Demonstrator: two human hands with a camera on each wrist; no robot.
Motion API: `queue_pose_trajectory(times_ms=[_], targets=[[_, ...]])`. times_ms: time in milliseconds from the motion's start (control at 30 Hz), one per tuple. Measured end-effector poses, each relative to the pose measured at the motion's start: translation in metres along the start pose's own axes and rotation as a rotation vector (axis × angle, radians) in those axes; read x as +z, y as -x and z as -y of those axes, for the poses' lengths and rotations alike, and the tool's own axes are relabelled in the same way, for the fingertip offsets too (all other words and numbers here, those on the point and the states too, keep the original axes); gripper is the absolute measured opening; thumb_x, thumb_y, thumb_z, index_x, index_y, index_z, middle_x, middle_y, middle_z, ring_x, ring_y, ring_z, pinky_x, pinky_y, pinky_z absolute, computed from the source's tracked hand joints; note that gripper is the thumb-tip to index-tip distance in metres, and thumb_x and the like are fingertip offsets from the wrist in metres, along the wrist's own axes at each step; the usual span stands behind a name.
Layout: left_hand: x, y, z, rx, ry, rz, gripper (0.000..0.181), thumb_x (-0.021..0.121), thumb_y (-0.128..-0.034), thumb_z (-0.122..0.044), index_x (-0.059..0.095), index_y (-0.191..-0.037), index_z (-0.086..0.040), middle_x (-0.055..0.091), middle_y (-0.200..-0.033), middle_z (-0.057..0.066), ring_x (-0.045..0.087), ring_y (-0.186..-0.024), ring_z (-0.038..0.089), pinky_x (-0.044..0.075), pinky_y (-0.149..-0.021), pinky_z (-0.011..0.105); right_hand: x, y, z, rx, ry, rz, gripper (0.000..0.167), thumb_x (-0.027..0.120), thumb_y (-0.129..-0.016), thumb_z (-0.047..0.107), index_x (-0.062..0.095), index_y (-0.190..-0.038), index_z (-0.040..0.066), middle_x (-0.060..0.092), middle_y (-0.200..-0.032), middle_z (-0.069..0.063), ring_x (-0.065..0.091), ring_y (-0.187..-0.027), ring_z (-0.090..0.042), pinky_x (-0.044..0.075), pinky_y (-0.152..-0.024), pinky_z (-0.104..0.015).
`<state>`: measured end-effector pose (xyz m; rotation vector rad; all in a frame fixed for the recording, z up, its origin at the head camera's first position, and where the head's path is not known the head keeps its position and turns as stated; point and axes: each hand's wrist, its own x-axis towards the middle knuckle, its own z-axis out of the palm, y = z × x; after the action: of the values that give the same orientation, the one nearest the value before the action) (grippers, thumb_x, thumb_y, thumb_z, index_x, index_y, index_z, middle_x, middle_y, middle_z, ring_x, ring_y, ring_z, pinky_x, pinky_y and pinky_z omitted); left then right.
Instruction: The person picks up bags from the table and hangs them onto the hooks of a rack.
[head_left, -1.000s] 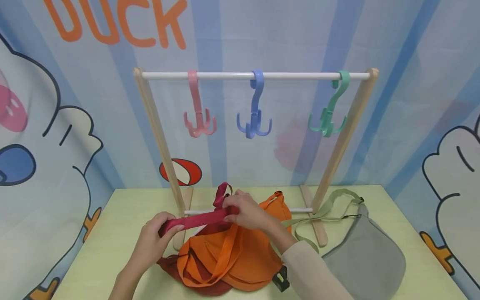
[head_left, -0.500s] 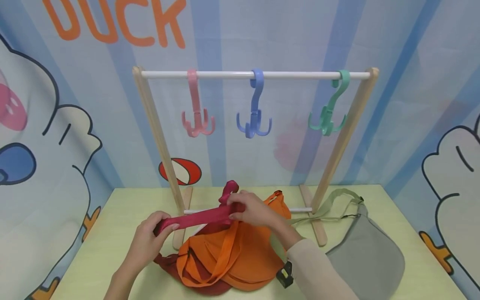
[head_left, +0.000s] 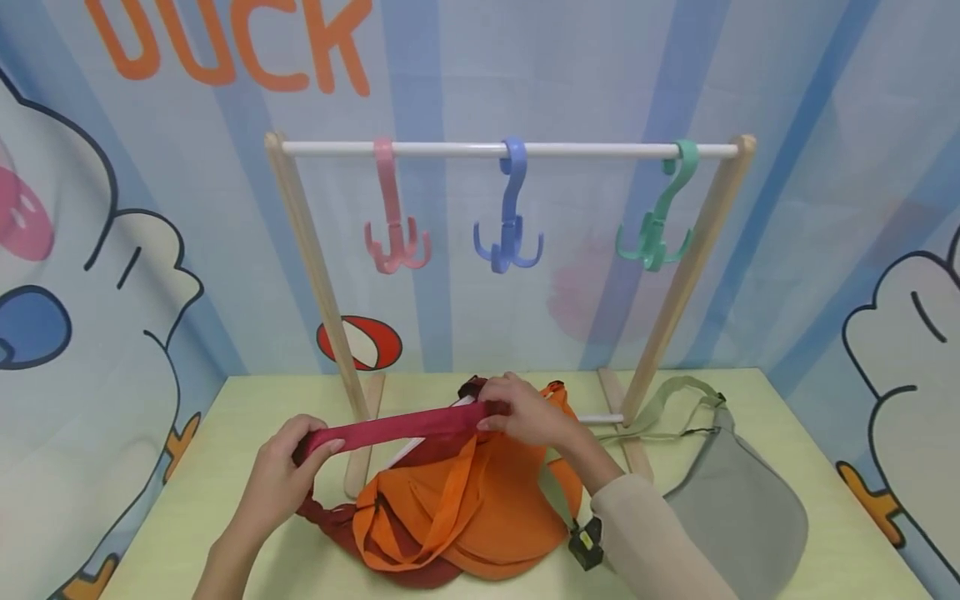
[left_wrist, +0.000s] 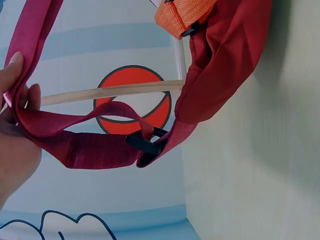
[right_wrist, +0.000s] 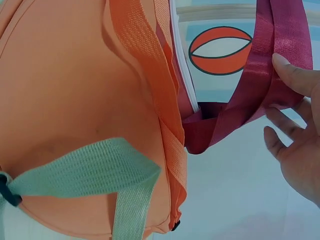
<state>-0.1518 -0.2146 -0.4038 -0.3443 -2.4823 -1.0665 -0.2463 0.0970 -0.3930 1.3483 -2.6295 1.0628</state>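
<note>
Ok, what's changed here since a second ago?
The left hand moved left and the right hand right, with more of the flat crimson fabric strap spanning between them; its upper loop no longer shows. A chunky black buckle shifted rightward. Nothing was grabbed or released. The blue plastic hook and grey fabric bag's body stayed put.

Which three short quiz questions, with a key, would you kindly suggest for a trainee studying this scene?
1. Multiple choice: which hook hangs in the middle of the rail?
A. pink
B. blue
C. green
2. True or false: the grey bag lies on the table.
3. Open: what do the left hand and the right hand hold stretched between them?

Key:
1. B, the blue hook.
2. True.
3. The red strap.
</note>
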Motion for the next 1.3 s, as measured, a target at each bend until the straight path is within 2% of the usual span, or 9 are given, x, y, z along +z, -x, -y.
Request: queue_pose_trajectory(times_ms=[233,300,367,433,567,733,900,1033,1300], targets=[[-0.004,-0.002,0.000,-0.014,0.012,0.021,0.015,0.067,-0.0811,-0.005,0.055,-0.089,-0.006,0.046,-0.068,0.000,0.040,-0.047,0.007,0.037,-0.044,0.023,-0.004,-0.002,0.005,-0.012,-0.011,-0.053,0.010,0.070,-0.079,0.005,0.064,-0.087,0.006,0.061,-0.091,-0.003,0.043,-0.115,-0.030,0.037,-0.094,-0.043],[-0.006,-0.003,0.000,-0.011,0.010,0.016,0.014,0.067,-0.0813,-0.006,0.055,-0.089,-0.006,0.046,-0.067,0.000,0.040,-0.047,0.007,0.037,-0.044,0.023,-0.006,-0.003,0.007,-0.018,-0.017,-0.054,0.009,0.069,-0.079,0.005,0.064,-0.087,0.006,0.062,-0.098,-0.006,0.043,-0.118,-0.032,0.037,-0.095,-0.043],[-0.007,-0.004,-0.001,-0.003,0.002,0.006,0.015,0.067,-0.0811,-0.005,0.055,-0.089,-0.006,0.046,-0.067,0.000,0.041,-0.050,0.008,0.037,-0.045,0.023,-0.009,-0.005,0.010,-0.016,-0.031,-0.050,0.007,0.069,-0.080,0.005,0.062,-0.083,0.006,0.062,-0.095,-0.007,0.049,-0.112,-0.029,0.040,-0.092,-0.039],[-0.008,-0.005,-0.001,0.004,-0.009,-0.004,0.015,0.068,-0.0808,-0.005,0.055,-0.089,-0.006,0.046,-0.068,-0.001,0.041,-0.053,0.009,0.036,-0.046,0.023,-0.012,-0.006,0.012,-0.019,-0.030,-0.047,0.009,0.069,-0.080,0.008,0.060,-0.080,0.007,0.060,-0.085,-0.005,0.055,-0.096,-0.025,0.044,-0.083,-0.034],[-0.011,-0.007,-0.003,0.004,-0.023,-0.011,0.015,0.067,-0.0812,-0.006,0.055,-0.089,-0.005,0.046,-0.068,0.000,0.041,-0.057,0.010,0.036,-0.048,0.023,-0.018,-0.008,0.016,-0.020,0.002,-0.052,0.015,0.070,-0.080,0.013,0.056,-0.075,0.009,0.048,-0.067,0.004,0.047,-0.071,-0.014,0.038,-0.069,-0.031],[-0.013,-0.008,-0.005,0.001,-0.035,-0.012,0.015,0.067,-0.0814,-0.006,0.055,-0.089,-0.005,0.047,-0.070,0.001,0.041,-0.058,0.011,0.036,-0.048,0.023,-0.023,-0.009,0.017,-0.018,0.068,-0.051,0.016,0.072,-0.079,0.016,0.057,-0.075,0.011,0.049,-0.069,0.008,0.045,-0.068,-0.010,0.035,-0.067,-0.028],[-0.014,-0.010,-0.005,0.018,-0.058,-0.028,0.015,0.067,-0.0812,-0.006,0.055,-0.089,-0.005,0.047,-0.074,0.002,0.041,-0.060,0.010,0.036,-0.050,0.023,-0.027,-0.009,0.018,0.025,0.030,-0.028,0.013,0.071,-0.079,0.017,0.060,-0.078,0.011,0.053,-0.071,0.007,0.044,-0.066,-0.011,0.038,-0.060,-0.025],[-0.015,-0.011,-0.005,0.019,-0.066,-0.036,0.014,0.068,-0.0812,-0.007,0.056,-0.089,-0.005,0.047,-0.075,0.002,0.040,-0.061,0.010,0.036,-0.050,0.024,-0.031,-0.008,0.020,0.080,-0.013,0.015,0.012,0.071,-0.079,0.014,0.063,-0.087,0.009,0.056,-0.079,0.004,0.045,-0.072,-0.013,0.040,-0.064,-0.027],[-0.018,-0.013,-0.008,0.006,-0.076,-0.027,0.015,0.067,-0.0817,-0.007,0.055,-0.090,-0.004,0.047,-0.075,0.003,0.041,-0.062,0.012,0.036,-0.051,0.024,-0.038,-0.004,0.020,0.142,0.029,0.088,0.023,0.071,-0.078,0.007,0.062,-0.098,0.006,0.054,-0.089,-0.001,0.047,-0.084,-0.017,0.042,-0.074,-0.030]])
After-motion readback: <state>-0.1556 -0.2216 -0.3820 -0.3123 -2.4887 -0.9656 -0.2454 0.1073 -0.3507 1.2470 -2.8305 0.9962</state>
